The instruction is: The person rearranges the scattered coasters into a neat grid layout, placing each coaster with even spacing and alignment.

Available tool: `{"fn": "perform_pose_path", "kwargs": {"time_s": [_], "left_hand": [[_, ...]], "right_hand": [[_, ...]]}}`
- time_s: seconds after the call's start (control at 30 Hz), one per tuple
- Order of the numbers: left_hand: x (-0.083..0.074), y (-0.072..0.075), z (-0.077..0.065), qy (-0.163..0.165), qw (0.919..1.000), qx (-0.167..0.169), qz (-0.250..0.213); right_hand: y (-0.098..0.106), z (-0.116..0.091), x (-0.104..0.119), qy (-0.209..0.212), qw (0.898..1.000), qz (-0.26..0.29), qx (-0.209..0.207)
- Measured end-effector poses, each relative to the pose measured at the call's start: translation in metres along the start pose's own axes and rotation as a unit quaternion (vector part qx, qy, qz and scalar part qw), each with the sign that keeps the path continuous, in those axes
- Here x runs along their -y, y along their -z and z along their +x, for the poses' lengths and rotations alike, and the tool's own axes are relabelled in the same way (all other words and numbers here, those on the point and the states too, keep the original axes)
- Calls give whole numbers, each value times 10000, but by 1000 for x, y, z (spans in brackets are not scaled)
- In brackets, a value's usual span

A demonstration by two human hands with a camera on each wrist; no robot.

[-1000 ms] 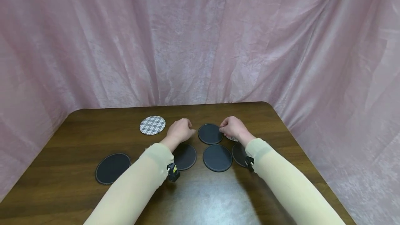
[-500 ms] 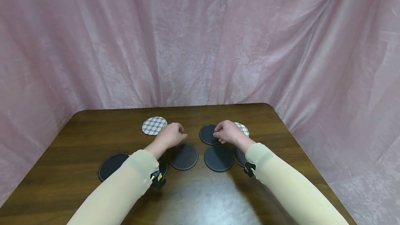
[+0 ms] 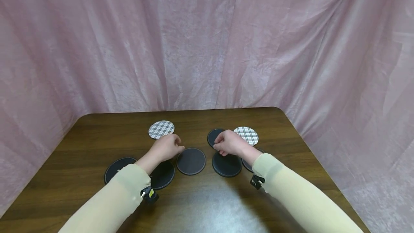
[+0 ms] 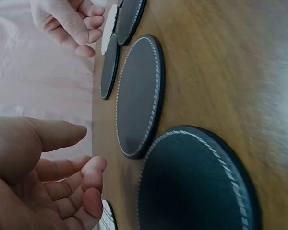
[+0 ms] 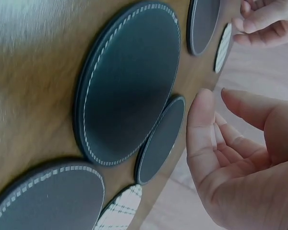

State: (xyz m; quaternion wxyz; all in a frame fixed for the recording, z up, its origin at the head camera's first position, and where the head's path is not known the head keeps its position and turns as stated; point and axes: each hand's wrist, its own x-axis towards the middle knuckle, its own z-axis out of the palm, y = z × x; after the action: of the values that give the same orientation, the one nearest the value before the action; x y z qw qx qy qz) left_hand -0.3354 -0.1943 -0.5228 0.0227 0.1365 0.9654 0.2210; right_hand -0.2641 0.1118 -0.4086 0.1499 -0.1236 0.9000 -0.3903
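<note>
My left hand (image 3: 164, 148) hovers over the table between a plaid coaster (image 3: 161, 128) and a dark round coaster (image 3: 191, 161). Its fingers are loosely bent with nothing between thumb and fingertips, as the left wrist view shows. Below its wrist lies another dark stitched coaster (image 4: 192, 182). My right hand (image 3: 231, 143) is over two dark coasters, a far one (image 3: 212, 136) and a nearer one (image 3: 227, 166), partly covering both. In the right wrist view its thumb and index finger (image 5: 200, 120) stand apart with no object held. A second plaid coaster (image 3: 247, 134) lies just beyond this hand.
One more dark coaster (image 3: 113, 168) lies at the left, partly behind the left sleeve (image 3: 110, 197). Another dark coaster (image 5: 53, 201) sits under the right wrist. All rest flat on the brown wooden table (image 3: 200, 204). A pink curtain (image 3: 194, 46) hangs behind the far edge.
My left hand has moved left and toward me, away from the middle coasters. The right hand has shifted slightly left and nearer, uncovering the right plaid coaster. The coasters stay in place.
</note>
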Motion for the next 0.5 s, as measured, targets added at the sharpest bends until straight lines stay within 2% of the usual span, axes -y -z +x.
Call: {"fn": "perform_pose_path", "kwargs": {"time_s": [0.17,0.3,0.5], "left_hand": [[15,-8,0,63,9999,125,-71],[11,-7,-5,154,9997,172,-21],[6,-6,-11,43,9999,150,-1]], "right_hand": [[-7,-3,3,34,9995,224,205],[-12,-6,4,51,9993,210,307],[-20,-10,7,23,9984,216,521]]}}
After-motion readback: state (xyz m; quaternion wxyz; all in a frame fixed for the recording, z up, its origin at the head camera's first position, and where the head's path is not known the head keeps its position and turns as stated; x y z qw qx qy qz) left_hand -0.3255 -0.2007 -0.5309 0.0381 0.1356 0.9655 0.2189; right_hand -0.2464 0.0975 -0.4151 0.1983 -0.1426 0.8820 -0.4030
